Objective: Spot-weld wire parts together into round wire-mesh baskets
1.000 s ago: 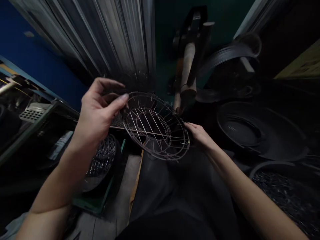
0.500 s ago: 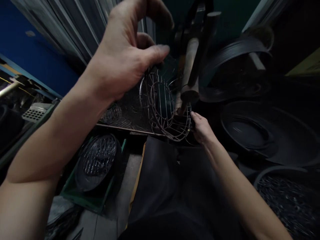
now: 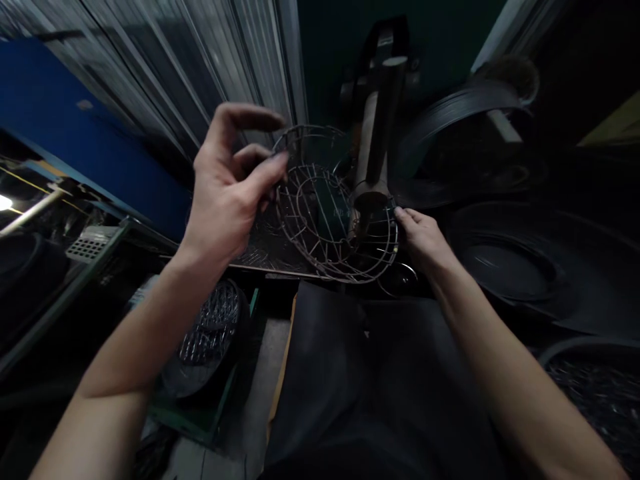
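Note:
A round cage of thin metal wire [image 3: 320, 257], with rings joined by spokes, hangs around the lower end of a thick metal bar [image 3: 370, 153]. My left hand [image 3: 227, 180] is at the cage's left rim, thumb and middle finger pinched at the wire, the index finger stretched out above. Its lower fingers are partly hidden. On the right side, my right hand [image 3: 423, 237] grips the cage's rim between thumb and fingers. Part of the cage is hidden behind the bar.
Below left, a green crate [image 3: 215, 413] holds a dark round tub [image 3: 185, 380] of small metal pieces. Wire scraps lie on the bench [image 3: 270, 263] behind the cage. Coiled wire [image 3: 460, 110] and a large dark basin [image 3: 575, 267] stand to the right. A dark apron [image 3: 340, 373] covers my lap.
My left hand has come down to the cage's left rim, its thumb and fingers closer together. The cage has turned, showing its ringed face more. My right hand still holds the rim.

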`<act>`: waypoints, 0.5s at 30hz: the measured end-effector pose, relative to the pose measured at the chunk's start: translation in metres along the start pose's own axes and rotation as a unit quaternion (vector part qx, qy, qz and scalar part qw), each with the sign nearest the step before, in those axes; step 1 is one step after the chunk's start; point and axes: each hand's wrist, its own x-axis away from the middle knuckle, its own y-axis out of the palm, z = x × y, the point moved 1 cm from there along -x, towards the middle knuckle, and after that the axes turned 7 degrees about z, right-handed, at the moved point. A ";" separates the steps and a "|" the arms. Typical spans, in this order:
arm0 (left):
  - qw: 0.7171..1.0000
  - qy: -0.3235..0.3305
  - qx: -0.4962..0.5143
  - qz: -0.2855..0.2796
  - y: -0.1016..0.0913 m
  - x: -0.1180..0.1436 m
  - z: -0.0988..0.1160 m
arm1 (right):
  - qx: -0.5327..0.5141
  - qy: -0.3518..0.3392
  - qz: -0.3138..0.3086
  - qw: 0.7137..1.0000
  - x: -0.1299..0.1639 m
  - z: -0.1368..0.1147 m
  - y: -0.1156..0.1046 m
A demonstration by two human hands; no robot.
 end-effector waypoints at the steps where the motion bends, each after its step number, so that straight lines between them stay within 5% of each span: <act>1: 0.999 -0.019 0.030 0.034 -0.004 0.008 -0.005 | 0.002 -0.011 -0.002 1.000 0.000 0.000 -0.002; 6: 0.974 -0.116 0.107 0.164 -0.019 0.042 -0.025 | -0.006 -0.026 0.020 0.999 0.016 0.018 -0.010; 11: 0.953 -0.169 0.134 0.213 -0.025 0.064 -0.034 | -0.025 -0.094 -0.027 0.995 0.037 0.033 -0.002; 15: 0.939 -0.191 0.159 0.237 -0.025 0.077 -0.036 | -0.039 -0.099 0.020 0.994 0.041 0.030 0.011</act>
